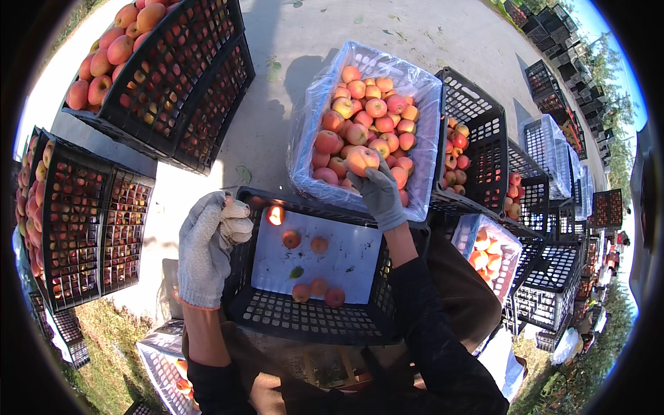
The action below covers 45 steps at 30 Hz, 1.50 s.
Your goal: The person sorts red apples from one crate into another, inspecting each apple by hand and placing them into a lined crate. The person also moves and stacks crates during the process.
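Note:
My right hand, in a grey glove, holds a red-yellow apple over a plastic-lined crate heaped with apples. My left hand, in a pale knitted glove, is curled above the left rim of a black plastic crate in front of me. Whether it holds anything small cannot be told; no apple shows in it. Several apples and a green leaf lie on a pale sheet in the black crate, one apple brightly sunlit in its far left corner.
Stacked black crates full of apples stand at the upper left, with another stack at the left. Part-filled crates and a lined crate stand at the right. More crate stacks line the far right. Leaves lie on the concrete ground.

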Available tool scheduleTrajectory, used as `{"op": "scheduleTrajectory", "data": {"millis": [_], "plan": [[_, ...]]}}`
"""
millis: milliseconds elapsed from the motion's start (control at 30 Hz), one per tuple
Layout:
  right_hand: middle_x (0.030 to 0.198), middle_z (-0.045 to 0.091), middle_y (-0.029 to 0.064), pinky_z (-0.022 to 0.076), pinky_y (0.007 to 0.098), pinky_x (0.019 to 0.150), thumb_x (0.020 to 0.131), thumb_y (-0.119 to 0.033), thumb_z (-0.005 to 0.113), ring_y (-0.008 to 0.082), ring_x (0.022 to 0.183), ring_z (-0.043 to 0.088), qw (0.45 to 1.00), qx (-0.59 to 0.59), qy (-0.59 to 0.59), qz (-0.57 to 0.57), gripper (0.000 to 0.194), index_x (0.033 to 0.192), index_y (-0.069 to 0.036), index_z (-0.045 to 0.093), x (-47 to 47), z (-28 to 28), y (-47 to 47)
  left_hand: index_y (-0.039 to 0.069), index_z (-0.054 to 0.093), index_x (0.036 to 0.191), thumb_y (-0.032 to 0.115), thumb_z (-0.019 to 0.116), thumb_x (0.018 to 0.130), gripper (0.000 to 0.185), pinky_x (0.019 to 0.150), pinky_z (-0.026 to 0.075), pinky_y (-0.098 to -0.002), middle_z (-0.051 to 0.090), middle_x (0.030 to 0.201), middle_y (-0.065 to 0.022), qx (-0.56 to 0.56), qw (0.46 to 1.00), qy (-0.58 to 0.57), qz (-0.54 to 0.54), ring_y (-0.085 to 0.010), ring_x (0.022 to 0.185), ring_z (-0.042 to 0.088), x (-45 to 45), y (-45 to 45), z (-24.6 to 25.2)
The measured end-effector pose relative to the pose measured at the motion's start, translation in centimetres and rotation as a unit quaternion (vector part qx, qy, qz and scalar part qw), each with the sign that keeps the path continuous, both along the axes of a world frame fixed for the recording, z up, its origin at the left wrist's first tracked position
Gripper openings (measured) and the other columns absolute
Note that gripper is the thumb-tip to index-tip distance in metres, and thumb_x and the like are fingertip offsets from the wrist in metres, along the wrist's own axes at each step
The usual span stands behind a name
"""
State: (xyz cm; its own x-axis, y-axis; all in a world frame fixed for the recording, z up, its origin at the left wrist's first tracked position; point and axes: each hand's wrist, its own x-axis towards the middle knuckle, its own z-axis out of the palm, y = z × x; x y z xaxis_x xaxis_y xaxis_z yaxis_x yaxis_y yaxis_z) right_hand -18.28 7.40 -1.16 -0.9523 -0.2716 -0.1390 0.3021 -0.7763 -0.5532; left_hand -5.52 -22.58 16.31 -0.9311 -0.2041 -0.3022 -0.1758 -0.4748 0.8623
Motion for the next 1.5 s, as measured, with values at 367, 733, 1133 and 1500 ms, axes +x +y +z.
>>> {"op": "scheduleTrajectory", "data": {"millis": [367, 733, 1133, 1500], "plan": [[0.121, 0.06, 0.0176, 0.0525, 0.0376, 0.099, 0.095, -0.002, 0.051, 0.0307, 0.115, 0.061, 0.977, 0.04, 0.151, -0.146, 0.039, 0.133, 0.001, 0.044, -8.5, 4.3, -3.8, -0.002, 0.06, 0.114, 0.019, 0.055, 0.098, 0.026, 0.068, 0.054, -0.0321, 0.068, 0.096, -0.0143, 0.05, 0.999, 0.02, 0.002, -0.0201, 0.076, 0.067, 0.2, -0.2, -0.3], [0.126, 0.052, 0.0182, 0.051, 0.0454, 0.087, 0.08, -0.016, 0.066, 0.0338, 0.112, 0.057, 0.711, 0.626, 0.276, 0.161, 0.053, 0.13, -0.01, 0.052, 11.6, -8.4, -11.4, 0.002, 0.057, 0.108, 0.029, 0.061, 0.096, 0.03, 0.068, 0.045, -0.0271, 0.059, 0.09, -0.0047, 0.024, 1.0, -0.002, -0.015, -0.0128, 0.074, 0.054, 0.4, 0.3, 1.2], [0.139, 0.043, 0.0195, 0.0463, 0.0495, 0.093, 0.074, -0.027, 0.078, 0.0383, 0.12, 0.051, 0.545, 0.79, 0.218, 0.18, 0.086, 0.144, -0.007, 0.033, 11.2, -17.5, -19.7, -0.002, 0.058, 0.116, 0.024, 0.052, 0.101, 0.031, 0.074, 0.053, -0.0329, 0.067, 0.099, -0.0155, -0.004, 0.999, -0.017, 0.037, -0.0201, 0.08, 0.065, 0.9, 0.0, 1.2], [0.124, 0.056, 0.0189, 0.049, 0.0475, 0.091, 0.079, -0.032, 0.074, 0.038, 0.11, 0.058, 0.72, 0.689, 0.011, 0.083, 0.058, 0.125, -0.005, 0.051, 9.3, -18.1, -21.1, -0.001, 0.059, 0.116, 0.026, 0.052, 0.101, 0.032, 0.073, 0.056, -0.0329, 0.068, 0.099, -0.015, 0.009, 0.999, -0.018, 0.024, -0.0205, 0.08, 0.068, 0.4, 0.6, 1.0]]}}
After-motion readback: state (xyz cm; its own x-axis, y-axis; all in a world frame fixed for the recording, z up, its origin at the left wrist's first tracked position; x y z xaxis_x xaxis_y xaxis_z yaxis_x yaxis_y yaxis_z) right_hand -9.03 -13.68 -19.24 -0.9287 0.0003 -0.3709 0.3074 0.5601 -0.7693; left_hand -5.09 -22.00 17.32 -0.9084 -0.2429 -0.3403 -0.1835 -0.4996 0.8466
